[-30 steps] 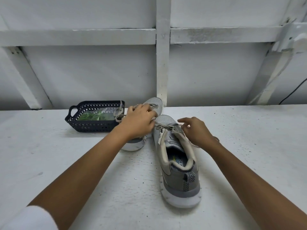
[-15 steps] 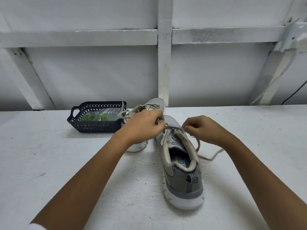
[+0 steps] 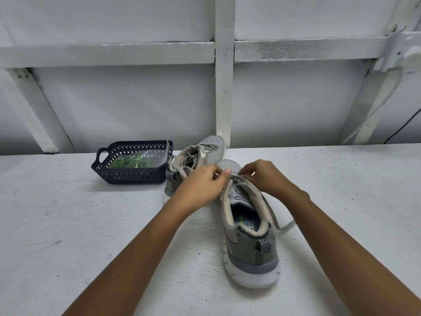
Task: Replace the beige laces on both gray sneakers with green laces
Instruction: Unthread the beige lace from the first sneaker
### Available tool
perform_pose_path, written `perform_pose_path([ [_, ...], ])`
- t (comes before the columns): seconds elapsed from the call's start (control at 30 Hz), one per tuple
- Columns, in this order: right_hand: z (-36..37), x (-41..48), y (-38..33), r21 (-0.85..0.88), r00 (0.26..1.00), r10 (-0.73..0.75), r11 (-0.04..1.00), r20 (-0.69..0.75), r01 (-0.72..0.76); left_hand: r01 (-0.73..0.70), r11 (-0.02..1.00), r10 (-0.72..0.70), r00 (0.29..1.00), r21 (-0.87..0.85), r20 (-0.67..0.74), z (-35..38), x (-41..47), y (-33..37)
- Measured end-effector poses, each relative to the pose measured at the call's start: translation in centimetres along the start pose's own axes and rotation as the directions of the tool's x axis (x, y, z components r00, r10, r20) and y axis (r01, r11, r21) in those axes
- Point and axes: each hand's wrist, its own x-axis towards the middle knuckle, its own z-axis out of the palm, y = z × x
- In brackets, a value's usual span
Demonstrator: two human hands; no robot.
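The near gray sneaker (image 3: 249, 242) is sitting on the white table (image 3: 68, 224) with its heel toward the camera and its collar gaping wide. Its beige lace (image 3: 288, 225) is hanging slack, with one end trailing onto the table behind the right fingers. Both hands are meeting over the front of the tongue. The left hand (image 3: 200, 185) is curling in, thumb and forefinger pinching the lace, and the right hand (image 3: 266, 176) is pinching it from the other side, fingertips almost touching. The hands are blocking the eyelets, so I can't tell how far it's unthreaded. Just beyond the left fingers, the far gray sneaker (image 3: 205, 153) is leaning, still laced in beige. Further left of those fingers, a dark basket (image 3: 132, 177) is holding a clear bag of green laces (image 3: 134, 161). Count: two sneakers, one basket, one bag.
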Motion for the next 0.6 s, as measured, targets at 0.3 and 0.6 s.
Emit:
perform_pose_path([
  [0.3,0.6,1.3,0.1,-0.268,0.994,-0.109,0.958,-0.022,0.100,0.045,0.999,-0.045,0.999,-0.014,0.016,2.9,-2.5,0.5],
  [0.6,-0.3,1.7,0.6,0.164,0.994,0.086,0.982,0.060,-0.095,-0.017,0.997,0.001,0.978,-0.072,-0.209,3.6,-3.7,0.6],
])
